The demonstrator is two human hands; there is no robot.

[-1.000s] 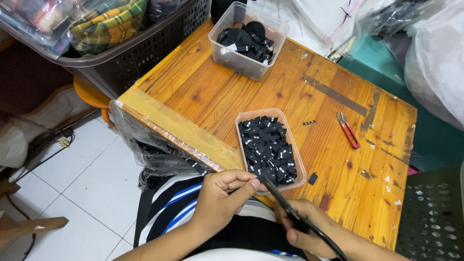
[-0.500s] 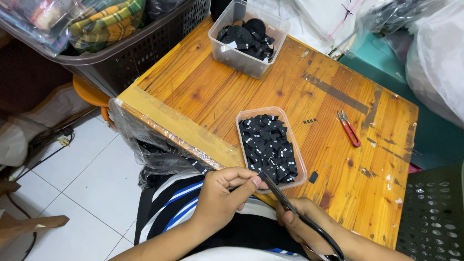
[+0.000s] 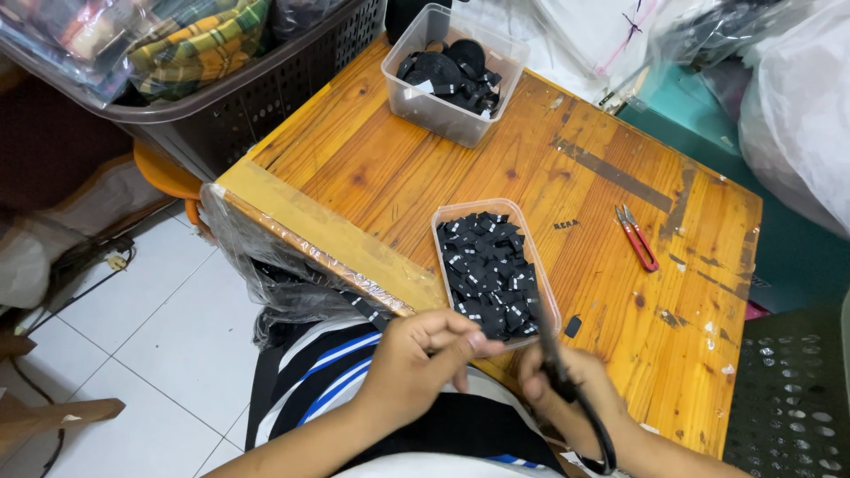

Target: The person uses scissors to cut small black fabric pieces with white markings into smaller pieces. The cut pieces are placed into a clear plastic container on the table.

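Long black-handled metal scissors (image 3: 567, 381) stand tilted in the right hand, blades up beside a clear plastic tub of small black cut pieces (image 3: 492, 268).

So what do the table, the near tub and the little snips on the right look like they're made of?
The table looks like varnished wooden planks: orange grain, knots and worn dark patches. The near tub seems to be thin clear plastic, since the black pieces show through its walls. The snips have red handles, probably plastic or painted; their blades are too small to judge.

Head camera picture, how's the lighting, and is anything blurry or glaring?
Head view: soft, even light on the wooden table, faint sheen only; the tray of black pieces is sharp; the left hand and the right hand holding scissors look slightly smeared; the frame edges bend a little.
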